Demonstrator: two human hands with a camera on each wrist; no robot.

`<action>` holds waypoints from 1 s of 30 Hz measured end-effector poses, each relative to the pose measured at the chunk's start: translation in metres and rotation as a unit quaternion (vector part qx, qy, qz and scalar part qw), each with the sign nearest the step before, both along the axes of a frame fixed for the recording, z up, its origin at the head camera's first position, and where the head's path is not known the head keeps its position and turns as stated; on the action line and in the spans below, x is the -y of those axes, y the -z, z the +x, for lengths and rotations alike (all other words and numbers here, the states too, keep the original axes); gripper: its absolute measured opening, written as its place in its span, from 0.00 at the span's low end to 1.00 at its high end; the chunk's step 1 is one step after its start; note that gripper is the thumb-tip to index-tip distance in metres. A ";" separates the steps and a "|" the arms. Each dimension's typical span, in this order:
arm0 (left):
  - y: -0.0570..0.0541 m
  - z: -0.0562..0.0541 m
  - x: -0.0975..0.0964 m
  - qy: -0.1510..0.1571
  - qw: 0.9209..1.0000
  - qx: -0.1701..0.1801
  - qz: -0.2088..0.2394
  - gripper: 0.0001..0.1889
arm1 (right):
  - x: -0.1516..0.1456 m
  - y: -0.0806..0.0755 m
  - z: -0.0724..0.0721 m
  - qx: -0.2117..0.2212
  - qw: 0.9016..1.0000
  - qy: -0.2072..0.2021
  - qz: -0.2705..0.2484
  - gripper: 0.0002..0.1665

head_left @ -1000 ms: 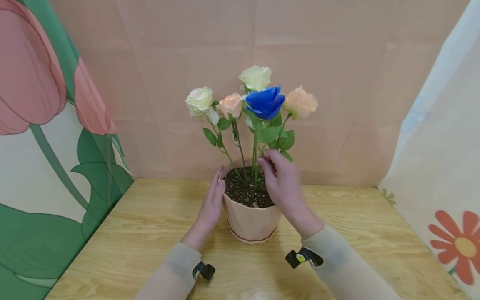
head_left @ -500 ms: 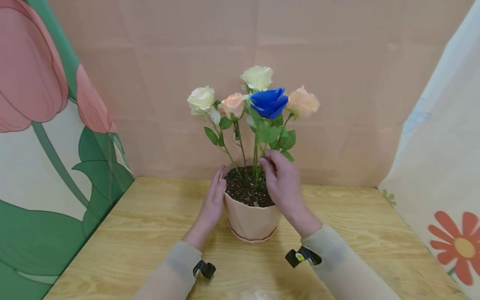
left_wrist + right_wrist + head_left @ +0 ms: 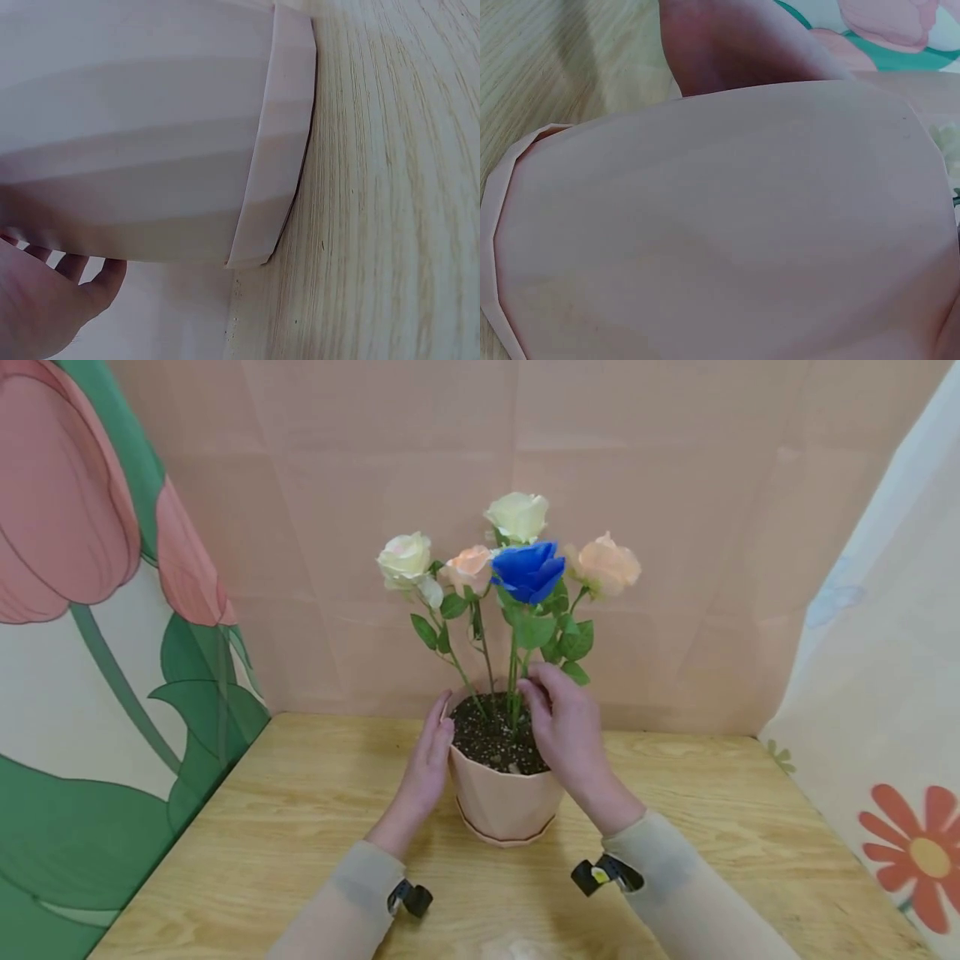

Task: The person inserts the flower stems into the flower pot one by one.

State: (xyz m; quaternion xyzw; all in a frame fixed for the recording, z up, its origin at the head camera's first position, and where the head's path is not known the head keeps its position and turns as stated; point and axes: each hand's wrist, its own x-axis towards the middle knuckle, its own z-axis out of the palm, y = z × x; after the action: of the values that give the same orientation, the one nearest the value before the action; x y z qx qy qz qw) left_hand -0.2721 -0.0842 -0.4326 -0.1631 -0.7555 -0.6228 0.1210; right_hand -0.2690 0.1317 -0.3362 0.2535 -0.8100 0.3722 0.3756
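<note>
In the head view a pale pink flowerpot (image 3: 506, 802) filled with dark soil (image 3: 487, 747) stands in its saucer. My left hand (image 3: 424, 762) rests against the pot's left side with fingers fairly straight; the left wrist view has these fingers (image 3: 97, 289) touching the wall. Over the right rim, my right hand (image 3: 568, 727) pinches a green stem low down, apparently that of the blue rose (image 3: 528, 572); the fingertips are partly hidden. Around it in the soil stand cream roses, one at the left (image 3: 405, 562) and one at the back (image 3: 517, 517), and two peach roses (image 3: 609, 564).
The pot stands on a wooden table (image 3: 300, 827). A pink cloth backdrop (image 3: 360, 460) hangs behind it. Printed flower panels flank the table, with tulips (image 3: 67, 510) at the left and a red flower (image 3: 928, 856) at the right.
The blue rose's head leans right half a second ago, then comes back left and slightly lower. Both hands stay nearly in place, and the pot has not visibly moved on the table.
</note>
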 end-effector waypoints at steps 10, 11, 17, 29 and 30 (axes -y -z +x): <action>0.004 0.002 -0.002 -0.001 1.000 0.004 0.007 0.32 | -0.002 0.005 0.003 0.052 0.998 0.000 -0.021 0.05; 0.004 0.002 -0.003 0.001 1.000 0.005 0.009 0.32 | -0.002 0.005 0.003 0.057 0.998 -0.001 -0.024 0.05; 0.003 0.004 -0.006 -0.001 1.000 0.003 0.007 0.31 | -0.004 0.006 0.006 0.078 0.996 -0.004 -0.042 0.05; 0.001 0.002 -0.001 -0.004 1.000 0.011 -0.007 0.32 | -0.011 0.007 0.013 0.091 0.993 0.002 -0.075 0.16; 0.001 0.002 0.000 -0.005 1.000 0.008 -0.013 0.33 | -0.012 0.008 0.014 0.086 0.994 0.004 -0.067 0.16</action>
State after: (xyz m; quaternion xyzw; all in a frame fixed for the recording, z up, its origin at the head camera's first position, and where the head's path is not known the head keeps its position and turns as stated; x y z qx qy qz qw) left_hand -0.2696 -0.0844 -0.4338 -0.1556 -0.7654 -0.6135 0.1163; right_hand -0.2548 0.1441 -0.3442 0.1912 -0.8134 0.4448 0.3225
